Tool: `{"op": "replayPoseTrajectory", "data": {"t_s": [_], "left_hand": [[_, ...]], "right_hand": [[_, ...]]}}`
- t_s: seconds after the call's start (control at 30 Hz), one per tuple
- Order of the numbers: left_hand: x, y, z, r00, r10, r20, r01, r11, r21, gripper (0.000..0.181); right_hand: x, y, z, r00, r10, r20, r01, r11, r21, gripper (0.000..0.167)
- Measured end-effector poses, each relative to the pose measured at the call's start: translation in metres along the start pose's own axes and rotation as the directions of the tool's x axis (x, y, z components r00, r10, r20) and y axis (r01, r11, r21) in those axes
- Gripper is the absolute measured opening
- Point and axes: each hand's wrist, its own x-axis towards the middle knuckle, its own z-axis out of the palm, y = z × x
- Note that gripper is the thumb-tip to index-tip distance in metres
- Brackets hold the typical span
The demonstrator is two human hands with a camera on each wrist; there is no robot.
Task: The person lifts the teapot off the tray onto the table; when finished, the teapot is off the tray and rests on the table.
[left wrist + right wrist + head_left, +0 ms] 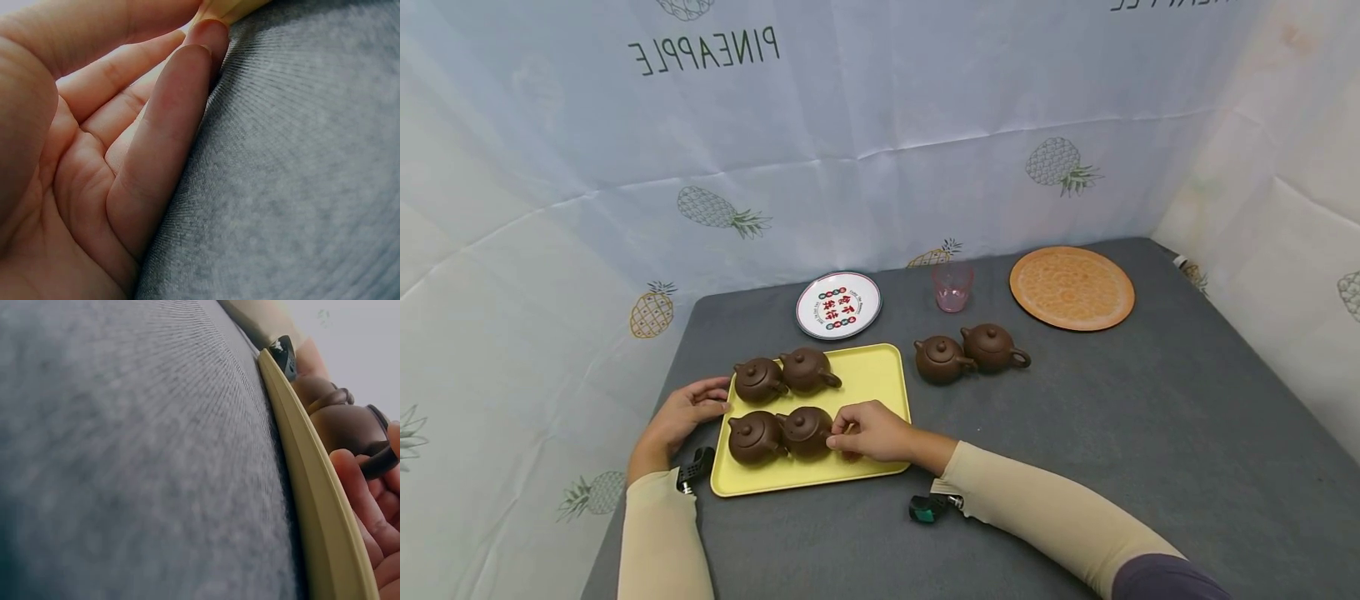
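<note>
Two rows of small brown clay teapots stand on a yellow tray (pixel 868 375). My right hand (pixel 874 432) pinches the handle of the front-row right teapot (pixel 806 432); the right wrist view shows that dark handle (pixel 379 464) between thumb and fingers. To its left, touching or nearly so, is another teapot (pixel 755 437). Behind them stand a left teapot (pixel 758 381) and a right teapot (pixel 807 370). My left hand (pixel 683 414) rests at the tray's left edge, fingers fairly straight; the left wrist view shows its fingertips against a yellow corner (pixel 234 9).
Right of the tray, two more teapots stand close together, one in front (pixel 940 360) and one behind (pixel 991 347). Along the back are a white printed plate (pixel 838 306), a pink clear cup (pixel 952 287) and a round orange mat (pixel 1072 288). Grey cloth (pixel 1075 433) covers the table.
</note>
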Motion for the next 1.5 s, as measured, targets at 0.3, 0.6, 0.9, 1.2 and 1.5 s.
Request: {"op": "replayPoseTrajectory", "data": {"t_s": [0.3,0.6,0.9,1.2,1.5], "left_hand": [[0.000,0.003,0.002,1.000,0.001,-0.001,-0.001,1.000,0.013,0.059],[-0.004,0.009,0.001,1.000,0.001,-0.008,-0.001,1.000,0.028,0.059],[-0.005,0.006,-0.001,1.000,-0.012,-0.006,0.013,0.998,0.054,0.061],[-0.005,0.006,0.002,1.000,-0.017,-0.001,0.017,0.999,0.035,0.060],[-0.002,0.005,0.003,1.000,-0.004,-0.002,0.004,1.000,0.029,0.060]], "right_hand": [[-0.015,-0.001,-0.017,0.999,-0.052,-0.015,0.052,0.999,-0.010,0.011],[-0.036,-0.008,-0.054,0.996,-0.084,-0.034,0.082,0.996,-0.046,0.010],[-0.059,-0.012,-0.097,0.993,-0.090,-0.079,0.085,0.994,-0.072,0.007],[-0.094,-0.011,-0.146,0.983,-0.065,-0.170,0.061,0.998,-0.031,0.010],[-0.126,-0.006,-0.192,0.945,-0.086,-0.315,0.059,0.994,-0.094,0.008]]}}
